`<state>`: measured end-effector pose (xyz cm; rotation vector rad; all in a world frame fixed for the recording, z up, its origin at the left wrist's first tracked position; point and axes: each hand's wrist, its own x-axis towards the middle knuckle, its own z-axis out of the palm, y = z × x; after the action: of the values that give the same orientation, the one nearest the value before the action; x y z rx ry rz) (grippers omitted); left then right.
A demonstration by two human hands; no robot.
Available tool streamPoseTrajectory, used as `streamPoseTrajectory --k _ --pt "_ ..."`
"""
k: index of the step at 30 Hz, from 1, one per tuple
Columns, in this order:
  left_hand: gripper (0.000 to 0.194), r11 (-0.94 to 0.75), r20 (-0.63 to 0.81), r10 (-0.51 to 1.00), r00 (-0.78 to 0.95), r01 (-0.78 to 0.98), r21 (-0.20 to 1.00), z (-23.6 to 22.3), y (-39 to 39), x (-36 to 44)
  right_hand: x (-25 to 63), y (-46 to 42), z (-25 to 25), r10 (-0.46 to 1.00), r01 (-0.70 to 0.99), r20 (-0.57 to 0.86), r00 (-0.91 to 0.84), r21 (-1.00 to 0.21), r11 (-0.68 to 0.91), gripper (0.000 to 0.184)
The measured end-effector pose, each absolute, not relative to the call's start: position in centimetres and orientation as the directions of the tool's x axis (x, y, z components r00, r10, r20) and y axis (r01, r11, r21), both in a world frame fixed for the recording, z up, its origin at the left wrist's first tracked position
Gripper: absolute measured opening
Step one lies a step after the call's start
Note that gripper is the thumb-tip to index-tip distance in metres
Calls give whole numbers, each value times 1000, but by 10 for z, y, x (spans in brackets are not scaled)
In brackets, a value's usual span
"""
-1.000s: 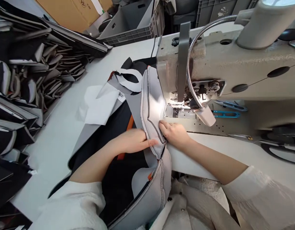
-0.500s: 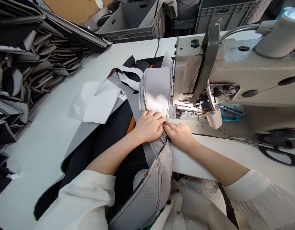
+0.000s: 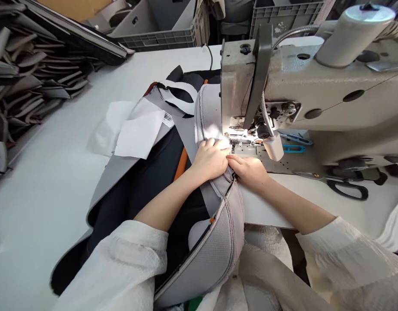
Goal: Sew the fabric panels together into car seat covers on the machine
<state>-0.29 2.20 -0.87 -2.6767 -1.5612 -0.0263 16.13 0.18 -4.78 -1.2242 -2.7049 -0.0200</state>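
A grey mesh fabric cover (image 3: 215,246) with dark piping runs from my lap up to the needle of a beige sewing machine (image 3: 302,82). My left hand (image 3: 210,159) presses the grey fabric with curled fingers just left of the presser foot (image 3: 234,144). From the right side of the seam, my right hand (image 3: 251,171) pinches the same fabric, touching the left hand. Black and orange panels (image 3: 153,172) of the same piece lie to the left.
White paper sheets (image 3: 137,131) with a barcode label lie on the white table (image 3: 40,181). Stacked cut pieces (image 3: 27,73) fill the left. Grey crates (image 3: 160,26) stand behind. Black scissors (image 3: 348,188) and blue snips (image 3: 292,148) lie by the machine, whose lamp (image 3: 273,147) lights the needle.
Both hands have moved forward along the seam to the presser foot, and the grey fabric's standing end has gone further behind the machine head. The view shifted slightly.
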Motion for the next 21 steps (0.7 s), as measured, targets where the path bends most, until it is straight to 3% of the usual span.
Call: streamPoseTrajectory --k 4,10,16,21 --pt "35 -486 31 873 486 874 -22 -10 10 1 167 -6 -51 716 734 235 -658 -17 679 29" --pt "35 -431 49 901 430 902 18 -10 18 8 174 7 -61 671 704 374 -640 -65 707 32" --pt "33 -435 74 898 433 900 13 -12 20 11 177 10 -62 693 720 370 -619 -84 689 33" --pt "33 -433 13 901 433 902 1 -7 19 12 177 13 -60 687 701 354 -634 -112 705 31"
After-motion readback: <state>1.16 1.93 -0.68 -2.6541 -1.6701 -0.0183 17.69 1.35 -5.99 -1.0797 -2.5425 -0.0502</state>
